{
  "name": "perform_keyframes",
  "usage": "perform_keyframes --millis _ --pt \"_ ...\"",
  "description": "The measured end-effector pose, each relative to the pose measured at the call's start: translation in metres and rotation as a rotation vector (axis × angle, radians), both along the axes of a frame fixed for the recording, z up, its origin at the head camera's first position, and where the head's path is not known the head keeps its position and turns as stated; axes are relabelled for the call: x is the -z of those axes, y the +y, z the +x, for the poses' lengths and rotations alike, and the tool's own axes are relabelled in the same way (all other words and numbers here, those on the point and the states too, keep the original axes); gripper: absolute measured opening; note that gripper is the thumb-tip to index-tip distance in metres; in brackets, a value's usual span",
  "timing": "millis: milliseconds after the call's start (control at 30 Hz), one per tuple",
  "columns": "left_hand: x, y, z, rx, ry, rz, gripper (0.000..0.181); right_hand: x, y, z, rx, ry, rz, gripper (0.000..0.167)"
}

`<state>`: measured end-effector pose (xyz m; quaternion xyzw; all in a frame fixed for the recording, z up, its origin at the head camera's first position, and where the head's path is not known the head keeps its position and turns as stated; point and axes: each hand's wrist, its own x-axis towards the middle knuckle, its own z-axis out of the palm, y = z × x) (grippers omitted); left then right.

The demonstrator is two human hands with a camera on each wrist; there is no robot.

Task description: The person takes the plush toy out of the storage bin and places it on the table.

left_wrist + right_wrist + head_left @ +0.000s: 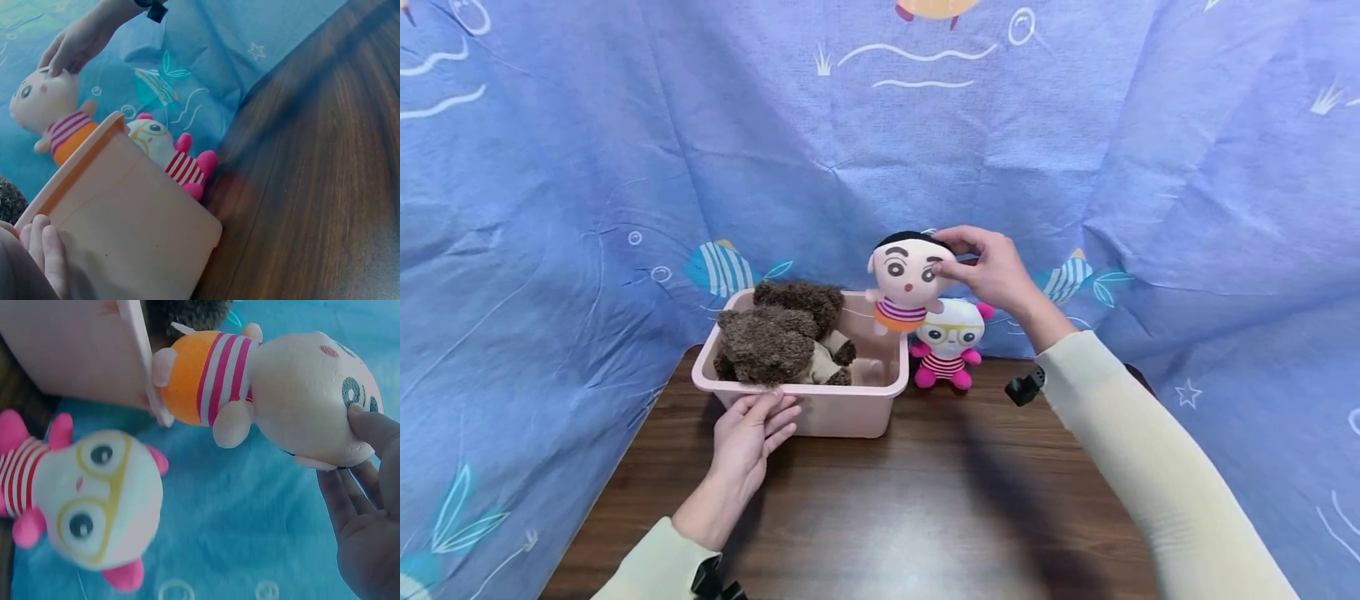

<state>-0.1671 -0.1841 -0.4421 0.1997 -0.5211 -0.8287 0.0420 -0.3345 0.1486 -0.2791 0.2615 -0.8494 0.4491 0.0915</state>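
My right hand (988, 265) grips the head of a plush doll (910, 283) with black hair, a pink-striped top and orange shorts. The doll hangs upright over the right end of a pale pink plastic bin (842, 421), its feet near the rim. My left hand (748, 437) holds the bin's front rim, thumb at the edge and fingers along the outer wall. Inside the bin, on its left side, lie two brown fluffy plush toys (767, 342). Just right of the bin sits a white-and-pink plush toy (103, 497) with yellow glasses and a striped body.
A dark wood table (910, 517) carries the bin and the seated plush toy. Behind and at both sides hangs a blue cloth (1037, 150) with fish and seaweed prints, close to the table's back edge.
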Motion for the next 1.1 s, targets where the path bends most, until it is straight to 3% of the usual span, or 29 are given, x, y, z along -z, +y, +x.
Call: perform_keyframes --millis 333,667,867,1100 --pt "-0.001 -0.001 0.000 0.013 -0.012 -0.023 0.021 -0.006 0.063 0.001 0.139 0.062 0.048 0.040" --pt "-0.003 -0.001 0.000 0.024 -0.024 -0.042 0.024 0.005 0.136 0.006 0.282 0.085 0.136 0.041" --pt "-0.004 -0.001 0.000 0.024 -0.016 -0.037 0.022 0.023 0.173 0.012 0.362 0.047 0.204 0.046" --pt "-0.006 -0.001 0.000 0.021 -0.015 -0.045 0.021 0.062 0.200 0.007 0.401 0.011 0.279 0.045"
